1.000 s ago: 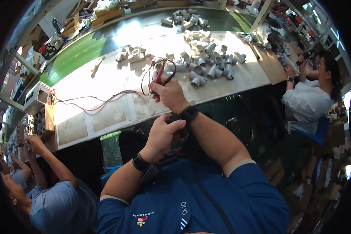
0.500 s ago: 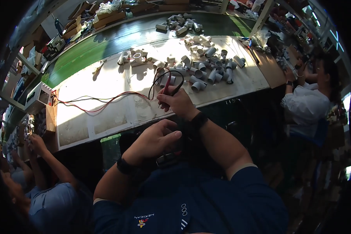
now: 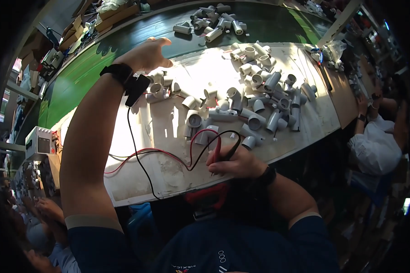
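My right hand [image 3: 241,164] is closed around a pair of test probes, one red [image 3: 217,150] and one black [image 3: 234,144], near the table's front edge. Their leads curl leftward over the tabletop. My left hand [image 3: 146,55] reaches far out with its fingers spread and nothing in them, over the far edge of the table beside the green belt. Just below it lies a small group of white pipe fittings [image 3: 156,90], partly hidden by the wrist. A larger heap of grey and white pipe fittings [image 3: 255,120] covers the table's middle and right.
More pipe fittings [image 3: 214,34] lie on the green conveyor belt [image 3: 146,27] behind the table. A white instrument box [image 3: 37,140] stands at the left end. Pliers-like blue-handled tools [image 3: 321,57] lie at the right. People sit at both sides; a blue stool [image 3: 141,220] is below.
My left hand has swung from in front of my body up and away to the far side of the table, opening out. The right hand keeps the probes, slightly lower and farther right.
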{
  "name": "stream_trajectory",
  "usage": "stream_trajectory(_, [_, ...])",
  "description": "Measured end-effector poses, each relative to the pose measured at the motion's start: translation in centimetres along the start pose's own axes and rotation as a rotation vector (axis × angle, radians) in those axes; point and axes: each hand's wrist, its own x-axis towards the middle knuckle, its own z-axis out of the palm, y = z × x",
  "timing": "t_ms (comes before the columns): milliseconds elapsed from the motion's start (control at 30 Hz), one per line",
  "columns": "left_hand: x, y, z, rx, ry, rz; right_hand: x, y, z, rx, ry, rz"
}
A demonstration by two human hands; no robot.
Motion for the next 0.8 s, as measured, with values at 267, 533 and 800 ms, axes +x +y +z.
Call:
stream_trajectory(267, [20.7,-3.4,2.5,-0.022,0.080,-0.022,0.6,-5.8,-4.9,-0.486,-0.042,-0.040])
stream_trajectory(533, [31.1,-2.0,2.2,-0.021,-0.317,-0.081,4.2,-8.6,-8.2,-0.710,-0.322,0.311])
stream_trajectory(800, [26.1,-0.2,-0.5,-0.173,-0.364,-0.016,6.3,-8.0,-9.0,-0.621,-0.348,0.235])
